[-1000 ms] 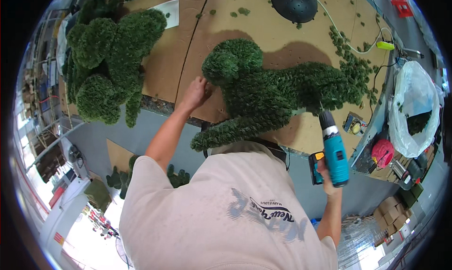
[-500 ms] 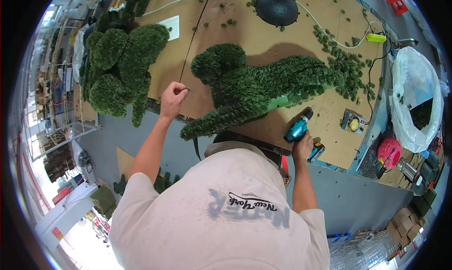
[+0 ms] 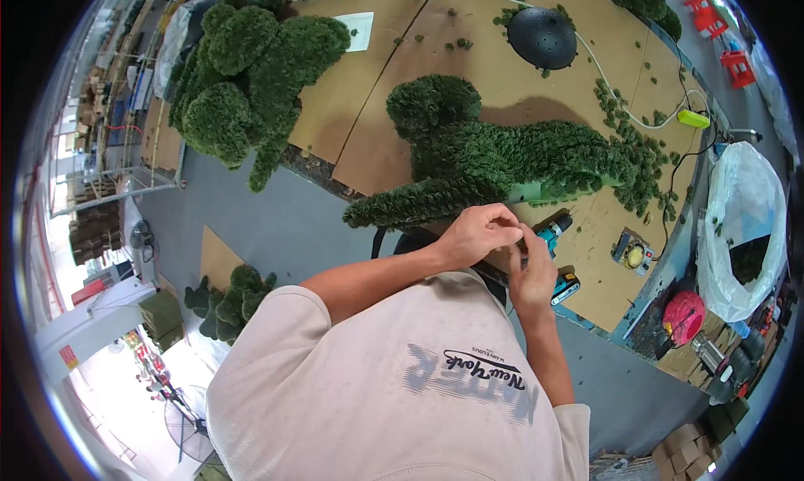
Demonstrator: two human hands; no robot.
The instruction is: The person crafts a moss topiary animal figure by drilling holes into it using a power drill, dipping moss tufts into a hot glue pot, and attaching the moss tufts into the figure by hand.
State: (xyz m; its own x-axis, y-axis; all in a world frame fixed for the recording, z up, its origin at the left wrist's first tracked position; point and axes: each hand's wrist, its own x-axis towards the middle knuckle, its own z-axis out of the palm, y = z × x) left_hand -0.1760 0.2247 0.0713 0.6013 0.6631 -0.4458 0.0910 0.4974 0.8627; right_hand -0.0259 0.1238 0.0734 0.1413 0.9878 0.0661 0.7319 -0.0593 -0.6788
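Note:
My left hand (image 3: 481,236) and my right hand (image 3: 533,276) meet at the fingertips near the table's front edge. The left fingers are closed in a pinch, and the right ones are drawn together against them. Whatever small thing they hold is hidden. Just behind the right hand a teal and black cordless drill (image 3: 548,234) lies on the table, its battery (image 3: 566,287) showing past the hand. Beyond both hands rests a large shape covered in artificial greenery (image 3: 494,154), with a long arm-like part toward the left. A bare light-green patch (image 3: 526,193) shows on its near side.
Another green-covered figure (image 3: 280,70) sits at the table's left. Loose green tufts (image 3: 641,175) are scattered on the cardboard tabletop (image 3: 360,121), near a black perforated dome (image 3: 542,38) and a pale cable. To the right are a small device (image 3: 632,252) and a white plastic bag (image 3: 741,196).
My left hand has come right and nearer, to meet my right hand. The right hand has let go of the drill, which stays on the table. The view has shifted.

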